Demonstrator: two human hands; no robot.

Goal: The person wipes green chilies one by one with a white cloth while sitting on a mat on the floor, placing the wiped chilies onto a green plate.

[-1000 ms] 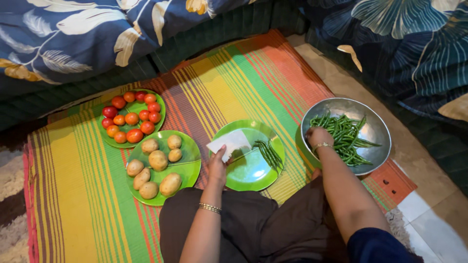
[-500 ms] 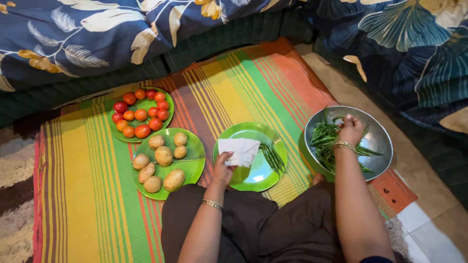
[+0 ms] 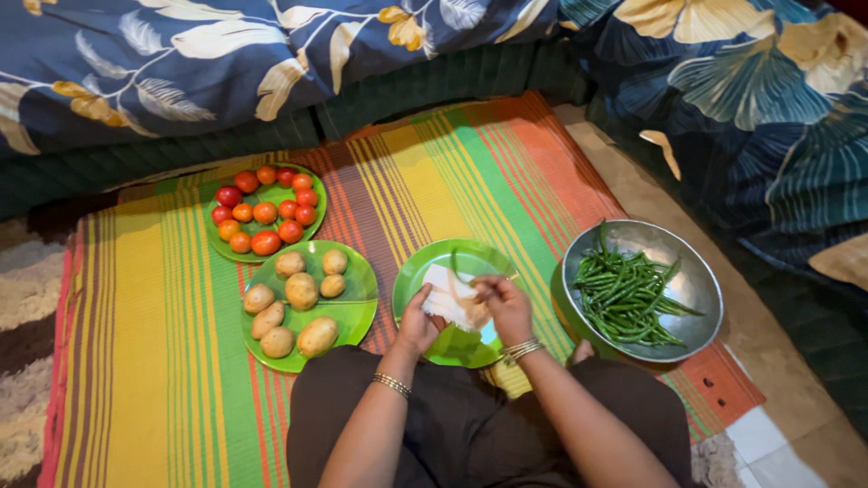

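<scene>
Nearest to us, our lap in dark brown cloth fills the bottom of the view, with both forearms reaching forward over it. Our left hand (image 3: 418,318) has its grip closed on the near edge of a white cloth (image 3: 449,303), holding it above a green plate (image 3: 425,271). Our right hand (image 3: 504,305) meets it there, its grip pinched on the cloth and what looks like a green bean (image 3: 459,267) curling up from it; how firmly it clamps the bean we cannot tell. To the left, just beside this plate, a second green plate (image 3: 357,307) carries potatoes (image 3: 301,291). To the right sits a metal bowl (image 3: 696,280) holding a heap of green beans (image 3: 626,298). Everything rests on a striped mat (image 3: 163,343) on the floor. Farther off, a third green plate (image 3: 262,194) bears tomatoes (image 3: 265,213), touching the potato plate. Beyond the mat lies dark blue floral bedding (image 3: 181,63).
</scene>
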